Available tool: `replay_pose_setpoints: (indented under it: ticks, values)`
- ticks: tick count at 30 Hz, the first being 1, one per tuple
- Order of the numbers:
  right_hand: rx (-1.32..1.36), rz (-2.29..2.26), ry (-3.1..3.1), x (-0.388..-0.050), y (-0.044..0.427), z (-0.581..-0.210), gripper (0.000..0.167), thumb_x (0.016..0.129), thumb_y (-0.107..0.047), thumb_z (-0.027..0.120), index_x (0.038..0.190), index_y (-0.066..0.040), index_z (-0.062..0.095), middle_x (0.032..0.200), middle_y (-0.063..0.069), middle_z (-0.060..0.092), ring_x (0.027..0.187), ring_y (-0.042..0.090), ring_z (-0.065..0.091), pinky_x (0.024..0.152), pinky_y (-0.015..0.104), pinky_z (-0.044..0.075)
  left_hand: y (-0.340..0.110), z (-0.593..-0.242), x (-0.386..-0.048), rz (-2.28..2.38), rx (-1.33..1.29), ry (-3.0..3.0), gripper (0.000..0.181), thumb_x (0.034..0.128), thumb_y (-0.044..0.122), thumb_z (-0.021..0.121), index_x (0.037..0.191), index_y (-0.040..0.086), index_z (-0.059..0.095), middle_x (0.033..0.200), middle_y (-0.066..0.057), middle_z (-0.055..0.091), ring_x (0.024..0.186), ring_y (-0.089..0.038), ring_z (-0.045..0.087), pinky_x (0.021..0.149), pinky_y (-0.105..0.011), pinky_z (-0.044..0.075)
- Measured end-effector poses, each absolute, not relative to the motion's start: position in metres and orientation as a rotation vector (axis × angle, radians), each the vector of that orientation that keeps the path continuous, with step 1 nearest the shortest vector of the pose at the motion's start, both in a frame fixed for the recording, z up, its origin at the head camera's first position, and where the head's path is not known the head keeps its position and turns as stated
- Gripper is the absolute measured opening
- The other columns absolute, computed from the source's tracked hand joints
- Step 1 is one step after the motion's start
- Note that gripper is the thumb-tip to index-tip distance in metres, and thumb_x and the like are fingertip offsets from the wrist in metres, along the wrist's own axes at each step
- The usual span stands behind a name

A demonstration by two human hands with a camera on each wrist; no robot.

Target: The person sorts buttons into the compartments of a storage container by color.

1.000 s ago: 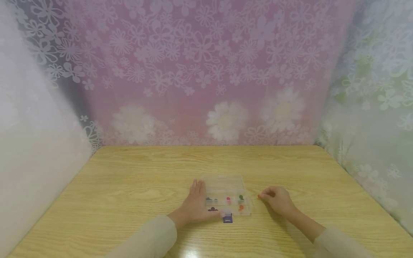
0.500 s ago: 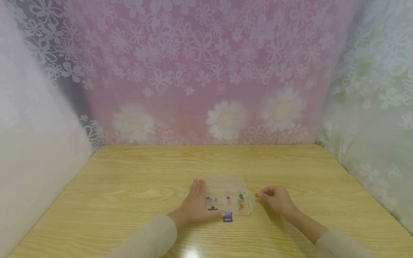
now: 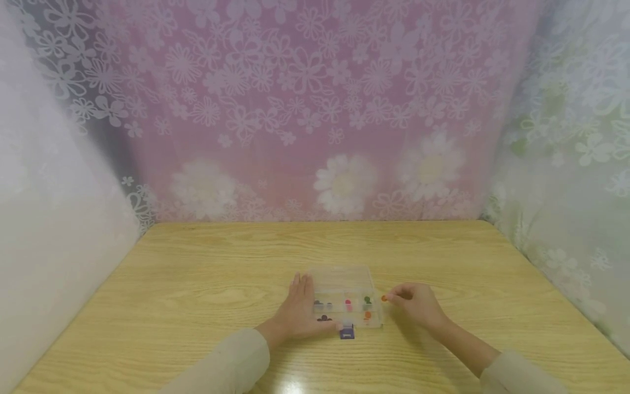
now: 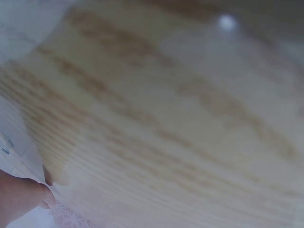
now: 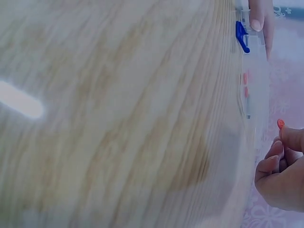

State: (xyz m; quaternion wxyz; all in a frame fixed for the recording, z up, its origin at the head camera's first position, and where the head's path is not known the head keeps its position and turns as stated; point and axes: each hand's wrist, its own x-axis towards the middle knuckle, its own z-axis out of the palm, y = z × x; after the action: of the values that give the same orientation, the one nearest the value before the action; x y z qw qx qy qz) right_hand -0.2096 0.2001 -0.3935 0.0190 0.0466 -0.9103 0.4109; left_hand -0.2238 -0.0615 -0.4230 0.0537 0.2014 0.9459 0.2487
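Note:
A clear plastic compartment box (image 3: 355,320) lies on the table, its transparent lid (image 3: 342,278) raised at the back and its blue latch (image 3: 346,332) folded down in front. My left hand (image 3: 295,312) rests along the box's left side, fingers straight, thumb across the front edge. Just right of the box, my right hand (image 3: 418,303) pinches a small round orange button (image 5: 280,123) between thumb and index finger. Inside lie dark buttons (image 3: 324,318), a pink one (image 3: 348,302), green ones (image 3: 367,300) and orange ones (image 3: 367,316). The left wrist view shows only part of the left hand (image 4: 21,197).
The wood-grain table (image 3: 206,268) extends around the box on all sides. A pink floral curtain (image 3: 295,109) hangs behind it, with pale sheets (image 3: 49,219) at both sides.
My right hand has moved left with the orange button, closer to the box's right side. My left hand and the box have stayed in place.

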Motion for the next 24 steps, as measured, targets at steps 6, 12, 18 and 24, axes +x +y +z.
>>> replay_pose_setpoints:
  ticks: [6, 12, 18, 24]
  values:
    - [0.169, 1.294, -2.814, -0.209, 0.193, -0.394, 0.008, 0.085, -0.008, 0.064, 0.083, -0.002, 0.069, 0.092, 0.012, 0.071, 0.09, 0.024, 0.065, 0.081, 0.037, 0.053, -0.062, -0.423, -0.224, 0.749, 0.613, 2.876, 0.119, 0.0713, 0.068, 0.061, 0.144, -0.009, 0.008, 0.152, -0.027, 0.009, 0.142, -0.042, 0.001, 0.116, -0.049, 0.014]
    - [0.264, 1.386, -2.81, -0.209, 0.184, -0.395, 0.013, 0.084, -0.014, 0.067, 0.083, -0.001, 0.069, 0.088, 0.01, 0.071, 0.084, 0.016, 0.062, 0.077, 0.031, 0.052, -0.062, -0.424, -0.225, 0.747, 0.619, 2.879, 0.119, 0.0713, 0.068, 0.061, 0.144, -0.009, 0.008, 0.152, -0.027, 0.01, 0.142, -0.042, 0.001, 0.116, -0.049, 0.015]
    - [0.438, 1.453, -2.82, -0.21, 0.179, -0.397, 0.013, 0.085, -0.013, 0.064, 0.083, 0.0, 0.068, 0.09, 0.011, 0.071, 0.085, 0.015, 0.06, 0.072, 0.025, 0.049, -0.061, -0.425, -0.224, 0.764, 0.615, 2.875, 0.12, 0.0708, 0.068, 0.062, 0.144, -0.009, 0.008, 0.152, -0.028, 0.009, 0.142, -0.043, 0.001, 0.116, -0.049, 0.015]
    - [0.476, 1.473, -2.818, -0.209, 0.176, -0.4, 0.015, 0.086, -0.014, 0.064, 0.082, 0.001, 0.068, 0.088, 0.011, 0.069, 0.073, 0.009, 0.054, 0.056, 0.018, 0.045, -0.061, -0.425, -0.224, 0.766, 0.599, 2.869, 0.12, 0.0709, 0.069, 0.062, 0.145, -0.008, 0.007, 0.153, -0.026, 0.007, 0.142, -0.041, 0.0, 0.116, -0.049, 0.014]
